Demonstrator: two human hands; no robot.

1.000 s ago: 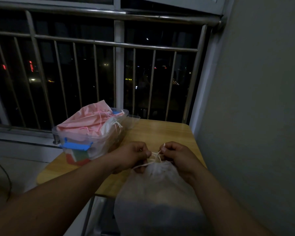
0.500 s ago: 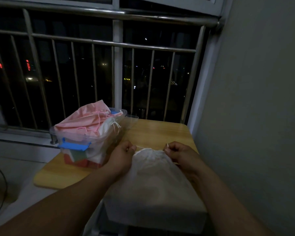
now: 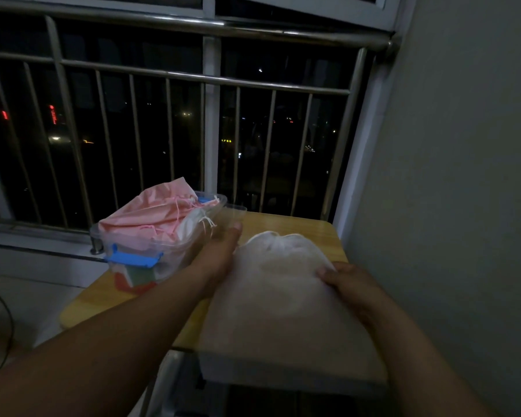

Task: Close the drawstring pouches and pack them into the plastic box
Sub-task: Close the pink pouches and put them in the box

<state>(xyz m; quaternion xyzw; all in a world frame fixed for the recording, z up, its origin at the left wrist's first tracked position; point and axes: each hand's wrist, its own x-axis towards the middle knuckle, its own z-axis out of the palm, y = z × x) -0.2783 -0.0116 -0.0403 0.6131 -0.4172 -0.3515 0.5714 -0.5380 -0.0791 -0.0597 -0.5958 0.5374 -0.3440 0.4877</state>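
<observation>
**White pouch on table, both hands on it**

- Pouch (image 3: 283,299): white cloth, lies flat on the wooden table (image 3: 307,233). Its mouth is gathered and points at the railing (image 3: 193,76); its bottom end overhangs the near table edge.
- Right hand (image 3: 348,281): fingers (image 3: 328,273) curled over the pouch's right edge, gripping the cloth.
- Left hand (image 3: 220,254): stretched out flat with the thumb straight, lying against the pouch's left edge and touching it. Other fingers are hidden by the cloth. Nothing pinched that I can see.
- Box (image 3: 169,251): clear plastic with a blue latch (image 3: 133,258), just left of the left hand on the same table. It's heaped above the rim with a pink pouch (image 3: 151,215) on top and another white one (image 3: 193,227) at its right side.
- Light is dim, so the cords on the near pouch aren't readable.
</observation>
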